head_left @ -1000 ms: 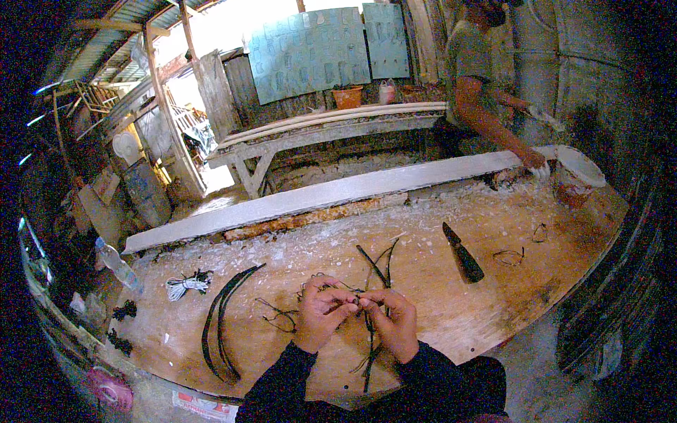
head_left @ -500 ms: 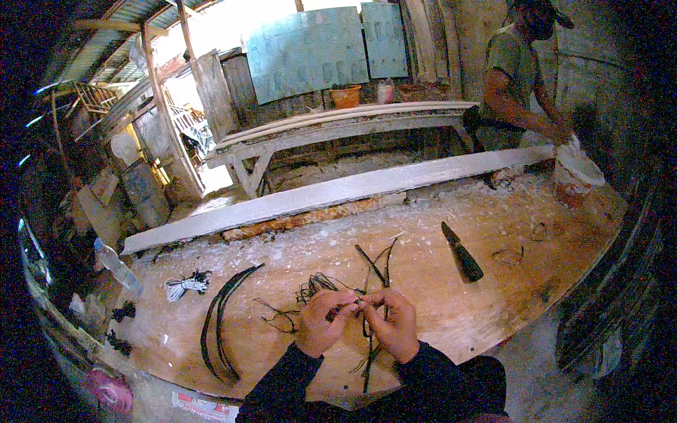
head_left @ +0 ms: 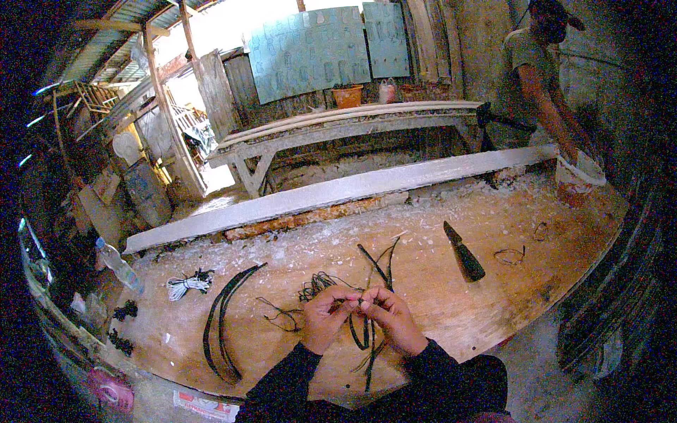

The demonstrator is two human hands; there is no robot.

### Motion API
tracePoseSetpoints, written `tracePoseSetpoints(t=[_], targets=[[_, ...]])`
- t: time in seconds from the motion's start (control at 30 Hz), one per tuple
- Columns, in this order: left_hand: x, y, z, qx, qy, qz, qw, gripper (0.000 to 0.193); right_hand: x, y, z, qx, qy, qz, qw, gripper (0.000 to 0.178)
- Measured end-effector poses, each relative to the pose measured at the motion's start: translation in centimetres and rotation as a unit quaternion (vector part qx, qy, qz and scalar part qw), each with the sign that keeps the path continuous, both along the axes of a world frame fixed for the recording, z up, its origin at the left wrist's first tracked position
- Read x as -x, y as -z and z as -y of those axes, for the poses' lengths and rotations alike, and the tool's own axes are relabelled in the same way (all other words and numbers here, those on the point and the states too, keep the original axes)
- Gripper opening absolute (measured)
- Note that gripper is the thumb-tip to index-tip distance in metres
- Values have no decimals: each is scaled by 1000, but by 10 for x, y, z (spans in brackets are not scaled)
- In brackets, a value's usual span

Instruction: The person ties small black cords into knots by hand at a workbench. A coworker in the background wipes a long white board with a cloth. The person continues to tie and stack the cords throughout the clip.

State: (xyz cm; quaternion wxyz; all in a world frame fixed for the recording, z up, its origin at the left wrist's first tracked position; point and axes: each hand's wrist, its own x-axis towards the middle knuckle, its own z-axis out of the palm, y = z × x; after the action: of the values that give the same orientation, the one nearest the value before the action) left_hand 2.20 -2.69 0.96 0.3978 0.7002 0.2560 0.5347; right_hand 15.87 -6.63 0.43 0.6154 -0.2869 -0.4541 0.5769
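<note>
My left hand [head_left: 326, 321] and my right hand [head_left: 396, 326] meet fingertip to fingertip above the wooden board. Both pinch a small dark piece of cord [head_left: 361, 302], which looks joined to black strips below; the exact join is too small to make out. Black strips [head_left: 379, 266] stretch across the board behind and beneath my right hand. Beside my left fingers lies a tangled bundle of dark cord [head_left: 317, 283], and left of it a thin loose strand [head_left: 282, 315]. Two long curved black strips [head_left: 220, 321] rest farther left.
A bundle of white cord [head_left: 189, 283], a plastic bottle [head_left: 118, 266] and a dark tapered tool [head_left: 463, 255] lie around the wooden board [head_left: 451, 310]. Thin wire-like loops [head_left: 509, 256] are at right. A long white plank [head_left: 338, 194] runs along the back. A co-worker [head_left: 539, 84] reaches into a bucket [head_left: 577, 185].
My fingertips stay together, with my right hand tilted slightly lower. A black strip now forms a loop below my hands. The co-worker's arms have moved down into the bucket.
</note>
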Motion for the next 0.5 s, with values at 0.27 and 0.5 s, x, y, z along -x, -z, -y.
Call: tracePoseSetpoints(t=[0.27, 0.5], targets=[[0, -5, 0, -81, -80, -54, 992, 11, -1, -7, 2, 85, -88, -107, 987, 11], [3, -5, -2, -120, -84, -58, 988, 15, -3, -4, -1, 142, -21, -49, 988, 19]])
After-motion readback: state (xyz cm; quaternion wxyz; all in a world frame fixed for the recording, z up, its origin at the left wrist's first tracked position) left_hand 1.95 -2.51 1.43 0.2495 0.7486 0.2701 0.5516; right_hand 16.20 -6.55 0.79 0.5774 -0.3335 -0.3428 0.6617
